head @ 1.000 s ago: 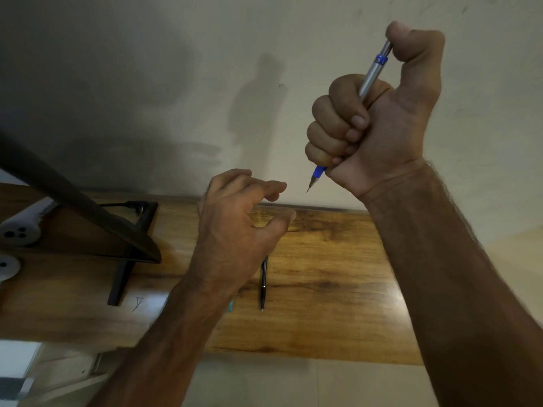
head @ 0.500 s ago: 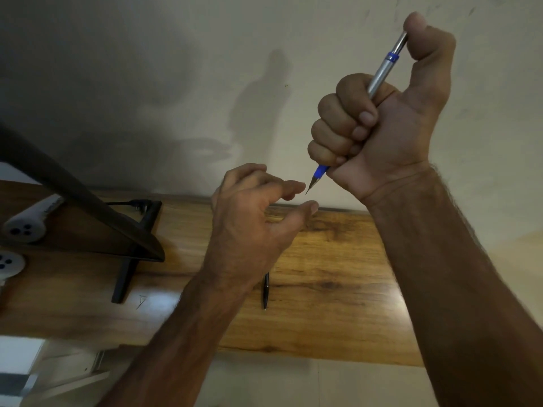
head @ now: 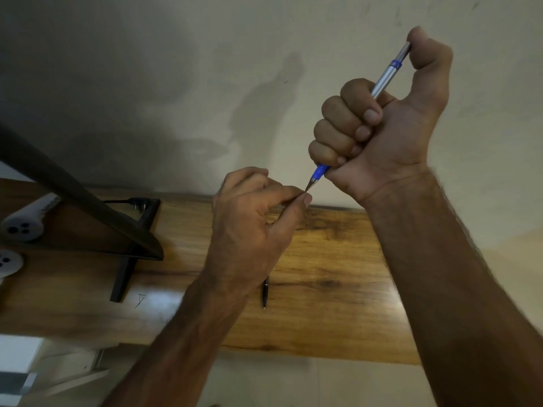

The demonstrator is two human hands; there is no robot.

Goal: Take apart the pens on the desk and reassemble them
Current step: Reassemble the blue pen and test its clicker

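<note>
My right hand (head: 388, 124) is raised above the desk in a fist around a silver pen with blue trim (head: 385, 76), thumb on its top end, tip pointing down-left. My left hand (head: 252, 218) pinches the pen's metal tip (head: 311, 184) between thumb and forefinger. A dark pen (head: 265, 292) lies on the wooden desk (head: 338, 274) below my left wrist, its upper part hidden by the hand.
A dark monitor edge (head: 73, 195) and its black stand (head: 126, 268) occupy the left of the desk, with a cable plug (head: 138, 201) behind. White round objects (head: 20, 227) sit at the far left. A plain wall rises behind the desk.
My left hand rose toward the right and closed its thumb and forefinger on the pen's tip. My right hand kept its fist on the pen, shifting slightly.
</note>
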